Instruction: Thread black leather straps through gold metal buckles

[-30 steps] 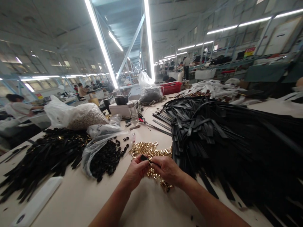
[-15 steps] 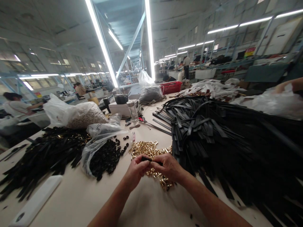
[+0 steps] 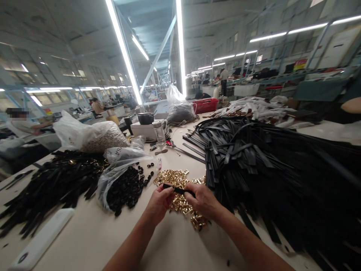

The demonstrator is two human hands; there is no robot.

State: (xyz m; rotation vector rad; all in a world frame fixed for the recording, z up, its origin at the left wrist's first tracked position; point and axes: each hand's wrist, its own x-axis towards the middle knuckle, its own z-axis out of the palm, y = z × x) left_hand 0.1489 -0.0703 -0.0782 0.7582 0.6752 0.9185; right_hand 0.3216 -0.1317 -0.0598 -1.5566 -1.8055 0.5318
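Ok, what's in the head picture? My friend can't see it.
The left hand and right hand hold a black strap over gold bits on a table. Black bits spill from a clear bag at left; a heap of straps lies at right.

I count one gold hardware pile [image 3: 174, 175]. Over pile: one left hand [image 3: 158, 201], one right hand [image 3: 204, 200], one black strip [image 3: 179, 190]. Beyond pile: one clear jar [image 3: 159, 134], one red basket [image 3: 208, 107].
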